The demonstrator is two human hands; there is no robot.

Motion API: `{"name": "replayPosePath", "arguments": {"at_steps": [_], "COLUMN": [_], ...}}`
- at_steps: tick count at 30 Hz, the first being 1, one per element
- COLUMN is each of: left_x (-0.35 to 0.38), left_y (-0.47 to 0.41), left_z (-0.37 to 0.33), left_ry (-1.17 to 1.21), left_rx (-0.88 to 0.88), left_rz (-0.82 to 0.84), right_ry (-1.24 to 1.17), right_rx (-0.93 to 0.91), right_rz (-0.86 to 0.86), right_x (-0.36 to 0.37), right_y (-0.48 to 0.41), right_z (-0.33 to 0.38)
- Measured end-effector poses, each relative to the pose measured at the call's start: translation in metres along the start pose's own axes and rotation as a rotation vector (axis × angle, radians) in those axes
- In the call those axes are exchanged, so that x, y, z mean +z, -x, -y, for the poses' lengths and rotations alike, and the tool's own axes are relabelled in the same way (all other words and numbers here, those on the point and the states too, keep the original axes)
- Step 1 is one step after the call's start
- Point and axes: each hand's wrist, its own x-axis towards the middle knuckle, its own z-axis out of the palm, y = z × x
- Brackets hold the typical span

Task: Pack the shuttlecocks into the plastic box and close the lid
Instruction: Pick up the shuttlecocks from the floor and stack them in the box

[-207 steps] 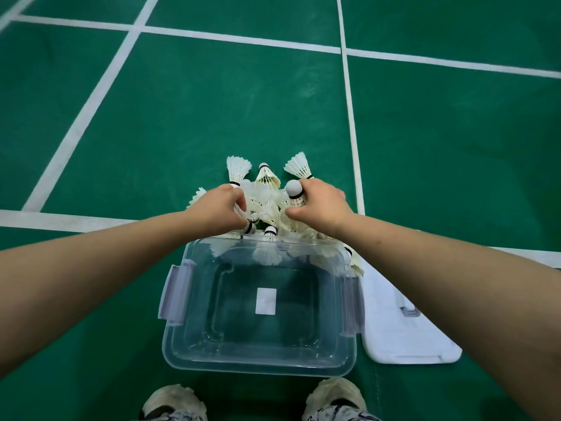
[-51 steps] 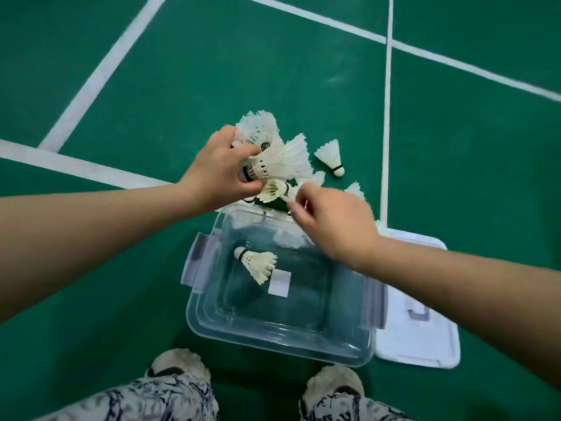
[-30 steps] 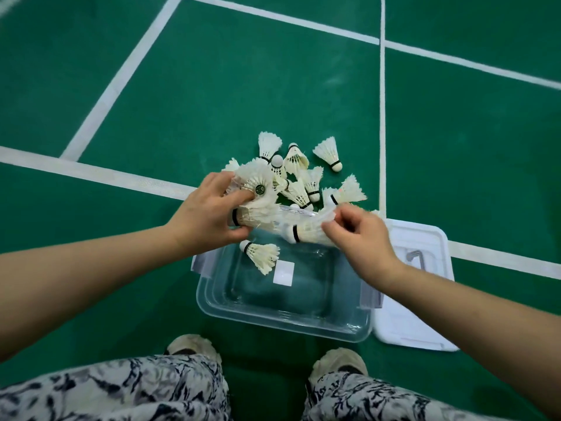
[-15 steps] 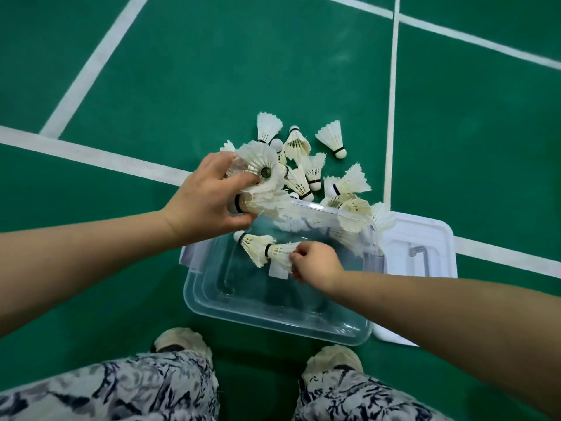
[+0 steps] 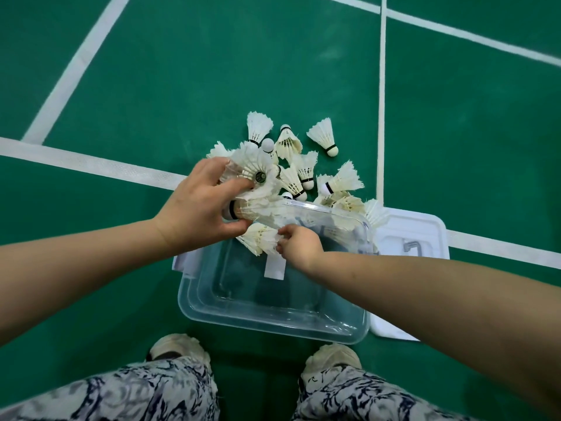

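- Clear plastic forms the box [image 5: 273, 317], which is seen nearest, just beyond the pale shoes [image 5: 177, 349], with its near half bare apart from a white label [image 5: 274, 267] on the floor of it.
- At the box's far-left corner, toward 11 o'clock, a few feather shuttlecocks [image 5: 258, 238] are being laid; their skirts are pinched by the fingertips of the right hand [image 5: 299, 246], which is curled closed on them inside the box.
- Above the box's left rim, at 10 o'clock, two or three shuttlecocks [image 5: 252, 189] are clutched by the left hand [image 5: 200, 208], fingers wrapped round the corks and skirts. Feathers could be crushed or bent by that bunched hold, and one could be let slip onto the court if the grip is loosened before it is over the box.
- The white lid [image 5: 409, 235] is seen flat on the green court [image 5: 151, 86] at 3 o'clock, touching or just beside the box's right wall. It is judged that closing could be blocked if skirts are left standing above the rim.
- Farthest, from 12 to 1 o'clock beyond the far rim, a loose heap of white shuttlecocks [image 5: 303, 171] with black-banded corks is left unpacked; one [image 5: 324, 136] lies apart. Those leaning on the rim could be knocked away by either forearm.
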Motion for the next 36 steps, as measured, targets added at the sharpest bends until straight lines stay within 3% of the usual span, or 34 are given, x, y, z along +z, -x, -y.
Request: {"name": "replayPosePath", "arguments": {"at_steps": [9, 16, 24, 30, 36], "left_x": [-0.001, -0.003, -0.015, -0.038, -0.056], "left_y": [0.003, 0.006, 0.007, 0.013, 0.016], "left_z": [0.000, 0.000, -0.010, -0.027, -0.055], "left_ry": [0.004, 0.006, 0.004, -0.011, -0.006], "left_rx": [-0.017, -0.030, -0.036, -0.070, -0.119], "left_rz": [0.032, 0.055, 0.074, 0.127, 0.184], "right_ry": [-0.038, 0.104, -0.174, -0.161, -0.131], "right_rx": [-0.019, -0.018, -0.478, -0.602, -0.722], "right_rz": [0.051, 0.054, -0.301, -0.230, -0.336], "right_x": [-0.001, -0.021, -0.045, -0.041, -0.042], "right_y": [0.002, 0.017, 0.079, 0.106, 0.123], "right_z": [-0.003, -0.012, 0.008, 0.033, 0.049]}}
